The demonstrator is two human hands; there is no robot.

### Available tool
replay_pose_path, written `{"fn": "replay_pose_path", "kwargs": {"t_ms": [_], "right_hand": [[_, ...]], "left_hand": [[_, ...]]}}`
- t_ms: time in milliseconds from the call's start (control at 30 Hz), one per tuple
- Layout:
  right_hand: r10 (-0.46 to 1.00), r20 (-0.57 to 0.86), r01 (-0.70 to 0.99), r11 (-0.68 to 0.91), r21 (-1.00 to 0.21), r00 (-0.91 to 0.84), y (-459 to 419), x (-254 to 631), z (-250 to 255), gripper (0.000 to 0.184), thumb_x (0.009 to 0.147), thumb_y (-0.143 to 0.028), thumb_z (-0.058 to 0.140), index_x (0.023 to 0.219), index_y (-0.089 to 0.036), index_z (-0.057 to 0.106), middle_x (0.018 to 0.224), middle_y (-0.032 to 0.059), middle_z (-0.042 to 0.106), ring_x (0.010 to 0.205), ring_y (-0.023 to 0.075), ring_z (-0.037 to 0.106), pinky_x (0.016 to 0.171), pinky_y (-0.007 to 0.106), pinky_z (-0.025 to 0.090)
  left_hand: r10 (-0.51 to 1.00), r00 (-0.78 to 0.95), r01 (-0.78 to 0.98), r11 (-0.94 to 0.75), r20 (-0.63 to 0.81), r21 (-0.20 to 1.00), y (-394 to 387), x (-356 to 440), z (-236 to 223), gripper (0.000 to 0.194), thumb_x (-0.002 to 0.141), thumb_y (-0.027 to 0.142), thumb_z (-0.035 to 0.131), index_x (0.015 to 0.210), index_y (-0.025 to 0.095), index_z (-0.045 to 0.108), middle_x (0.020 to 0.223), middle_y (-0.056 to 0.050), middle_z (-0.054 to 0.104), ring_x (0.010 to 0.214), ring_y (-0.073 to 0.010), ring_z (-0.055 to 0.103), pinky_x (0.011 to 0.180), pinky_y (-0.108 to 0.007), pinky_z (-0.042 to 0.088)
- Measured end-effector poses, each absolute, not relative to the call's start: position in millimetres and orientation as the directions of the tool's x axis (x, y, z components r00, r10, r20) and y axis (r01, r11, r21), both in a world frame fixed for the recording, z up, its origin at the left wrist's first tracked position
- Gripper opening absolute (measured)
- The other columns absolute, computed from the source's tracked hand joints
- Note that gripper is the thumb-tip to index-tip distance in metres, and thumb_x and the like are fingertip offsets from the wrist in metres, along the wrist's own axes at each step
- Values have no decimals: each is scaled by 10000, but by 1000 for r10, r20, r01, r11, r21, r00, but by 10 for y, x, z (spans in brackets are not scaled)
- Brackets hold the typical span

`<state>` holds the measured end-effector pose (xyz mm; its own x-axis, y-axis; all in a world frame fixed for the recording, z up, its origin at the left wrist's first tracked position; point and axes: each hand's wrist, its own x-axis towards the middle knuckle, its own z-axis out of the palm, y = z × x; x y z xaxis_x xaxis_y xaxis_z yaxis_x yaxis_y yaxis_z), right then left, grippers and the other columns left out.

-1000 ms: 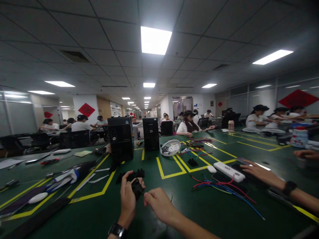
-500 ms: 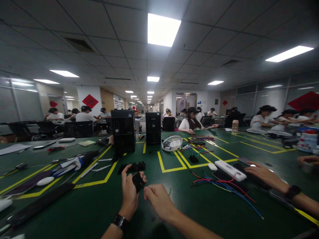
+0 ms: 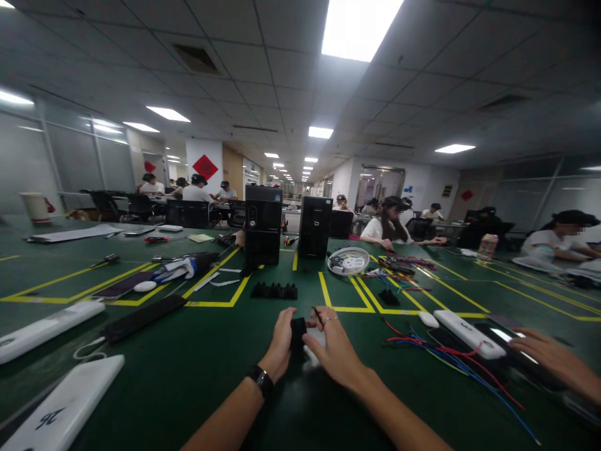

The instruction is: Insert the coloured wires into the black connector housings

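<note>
My left hand point(image 3: 280, 343), a dark band on its wrist, is closed around a small black block point(image 3: 297, 331) above the green table point(image 3: 225, 382). Close on its right, my right hand point(image 3: 334, 348) wears a ring and pinches a thin dark piece point(image 3: 317, 316) too small to name. Under the right fingers shows a blurred whitish thing point(image 3: 313, 351); whether it is held I cannot tell. Beyond both hands lies a row of black toothed pieces point(image 3: 275, 290), and a similar black piece point(image 3: 389, 297) sits farther right.
Two black computer towers point(image 3: 263, 225) stand ahead, beside a white basket point(image 3: 348, 260). Red and blue wires point(image 3: 451, 351) and a white power strip point(image 3: 469, 334) lie right, near another person's hand point(image 3: 554, 360). At left are a black pouch point(image 3: 143, 316) and white devices point(image 3: 66, 407).
The view has swung left and tilted down. My right hand has turned, raising the thin dark piece beside the block, and a whitish thing now shows beneath it. My left hand still holds the block.
</note>
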<state>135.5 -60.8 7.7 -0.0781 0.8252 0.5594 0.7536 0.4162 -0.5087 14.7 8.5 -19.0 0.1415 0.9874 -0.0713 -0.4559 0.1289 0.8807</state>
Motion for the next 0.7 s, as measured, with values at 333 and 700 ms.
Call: {"fn": "replay_pose_path", "kwargs": {"t_ms": [333, 700], "right_hand": [[913, 355, 788, 365, -496, -200, -90, 1777, -176, 402, 728, -252, 688, 1100, -163, 563, 1031, 87, 612, 978, 231, 561, 860, 338, 409], [894, 435, 859, 301, -414, -104, 946, 2046, -397, 243, 765, -195, 641, 992, -141, 575, 929, 72, 605, 915, 205, 554, 810, 305, 401]], "left_hand": [[962, -176, -312, -257, 210, 915, 33, 175, -202, 295, 772, 276, 629, 1044, 171, 585, 1007, -84, 564, 967, -218, 480, 813, -282, 356], [452, 728, 26, -769, 516, 639, -590, 389, -226, 367, 825, 213, 506, 1191, 212, 519, 919, -73, 594, 884, -223, 516, 847, -339, 380]]}}
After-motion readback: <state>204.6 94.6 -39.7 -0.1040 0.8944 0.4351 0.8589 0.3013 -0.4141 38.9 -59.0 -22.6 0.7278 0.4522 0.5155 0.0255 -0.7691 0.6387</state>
